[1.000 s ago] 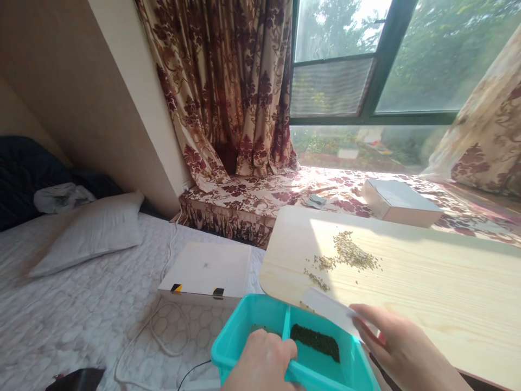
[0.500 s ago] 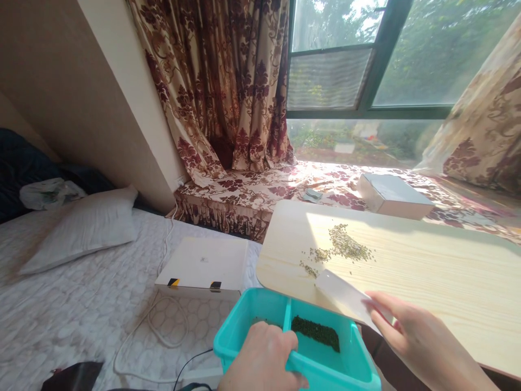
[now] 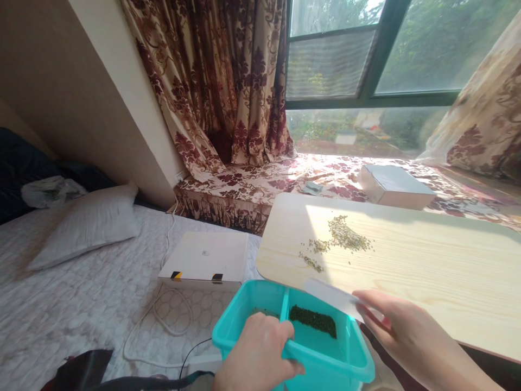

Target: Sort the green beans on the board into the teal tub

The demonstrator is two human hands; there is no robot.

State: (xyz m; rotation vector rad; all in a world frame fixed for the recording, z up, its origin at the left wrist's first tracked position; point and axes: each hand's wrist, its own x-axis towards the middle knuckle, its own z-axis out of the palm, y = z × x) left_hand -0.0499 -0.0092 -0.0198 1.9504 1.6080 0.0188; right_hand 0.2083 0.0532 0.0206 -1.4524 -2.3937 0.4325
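My left hand grips the near rim of a teal plastic bin held just below the edge of a light wooden table. The bin has a divider; a heap of dark green beans lies in its right compartment. My right hand pinches a white card that slants over the table edge toward the bin. A loose scatter of small green beans lies on the table beyond the card.
A flat white box and a white cable lie on the quilted bed at left, with a pillow. Another white box sits on the patterned window seat. Curtains and a window stand behind.
The card in my right hand has moved back from the table surface to the table edge over the bin. My left hand has kept its hold on the bin.
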